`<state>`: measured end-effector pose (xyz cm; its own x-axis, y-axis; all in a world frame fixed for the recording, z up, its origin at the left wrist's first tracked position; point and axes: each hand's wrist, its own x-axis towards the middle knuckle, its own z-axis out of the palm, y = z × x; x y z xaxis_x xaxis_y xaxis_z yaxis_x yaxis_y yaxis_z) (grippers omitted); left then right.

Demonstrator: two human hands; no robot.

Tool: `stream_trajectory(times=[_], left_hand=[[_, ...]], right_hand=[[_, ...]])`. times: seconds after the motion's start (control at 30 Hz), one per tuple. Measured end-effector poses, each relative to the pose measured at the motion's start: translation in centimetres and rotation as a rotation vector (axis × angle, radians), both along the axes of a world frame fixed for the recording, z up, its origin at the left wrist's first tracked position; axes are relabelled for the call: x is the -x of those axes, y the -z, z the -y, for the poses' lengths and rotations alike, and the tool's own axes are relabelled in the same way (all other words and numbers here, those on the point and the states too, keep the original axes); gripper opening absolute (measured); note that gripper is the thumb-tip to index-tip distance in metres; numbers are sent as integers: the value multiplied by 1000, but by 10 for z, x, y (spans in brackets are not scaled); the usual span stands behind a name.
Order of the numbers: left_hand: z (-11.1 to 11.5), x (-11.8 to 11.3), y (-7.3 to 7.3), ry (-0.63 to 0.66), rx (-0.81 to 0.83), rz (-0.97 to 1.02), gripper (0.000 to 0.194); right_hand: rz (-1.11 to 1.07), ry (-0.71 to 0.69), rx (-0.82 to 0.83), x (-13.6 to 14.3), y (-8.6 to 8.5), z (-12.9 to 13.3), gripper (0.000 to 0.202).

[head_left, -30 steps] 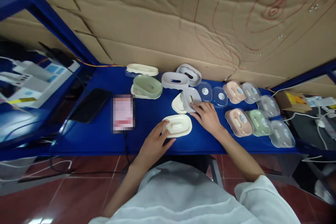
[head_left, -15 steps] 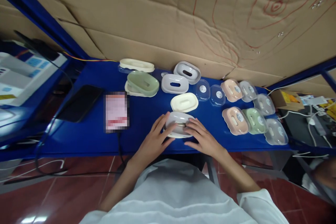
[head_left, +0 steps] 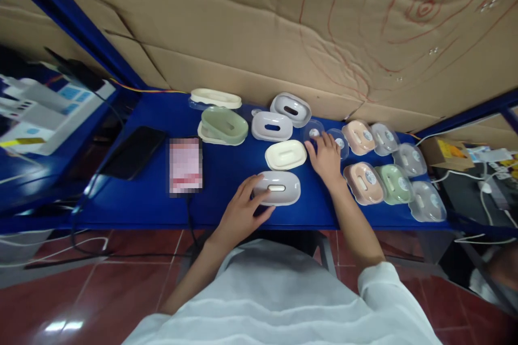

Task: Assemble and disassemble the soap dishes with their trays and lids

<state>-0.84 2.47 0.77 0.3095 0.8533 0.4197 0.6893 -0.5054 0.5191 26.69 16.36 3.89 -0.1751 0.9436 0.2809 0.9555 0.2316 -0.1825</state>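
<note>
A grey oval soap dish [head_left: 285, 180] with a cream piece showing through its slot lies near the table's front edge. My left hand [head_left: 245, 202] grips its left end, thumb on the near side and fingers over the rim. My right hand [head_left: 326, 159] is stretched out over two clear lids with round labels, fingers extended. Its fingertips reach the left clear lid [head_left: 312, 128]; the right clear lid [head_left: 342, 146] is partly covered. Between my hands and the back row lies a cream oval tray [head_left: 285, 154]. Behind it are a light grey slotted dish [head_left: 263, 121] and another grey dish [head_left: 299, 103].
Left of these, a green dish [head_left: 220, 121] rests on a cream tray. Lidded peach dishes [head_left: 366, 186], a green one [head_left: 394, 186] and grey ones stand at right. A pixelated flat object [head_left: 185, 164] and a black phone-like slab [head_left: 131, 153] lie left. Cardboard [head_left: 226, 27] walls the back.
My right hand has left the grey dish and moved up and right to the clear lids. My left hand stays on the dish. The view has shifted slightly.
</note>
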Motion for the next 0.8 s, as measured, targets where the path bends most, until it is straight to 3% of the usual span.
stream_trajectory(times=[0.1,0.2,0.4,0.53,0.67,0.8], left_hand=[[2,-3,0,2,89,71,30],[5,0,3,17,187,106,33],[6,7,4,49,296,181,50],[4,8,2,85,360,209,58],[3,8,0,91,371,224,61],[3,8,0,95,365,227,68]], right_hand=[[20,188,61,10,5,-34,63],[23,256,101,14,7,-48,73],[52,265,118,7,5,-44,70],[98,307,104,8,14,-53,71],[45,261,93,2,22,-65,62],[-75,178,83,-13,9,-42,51]])
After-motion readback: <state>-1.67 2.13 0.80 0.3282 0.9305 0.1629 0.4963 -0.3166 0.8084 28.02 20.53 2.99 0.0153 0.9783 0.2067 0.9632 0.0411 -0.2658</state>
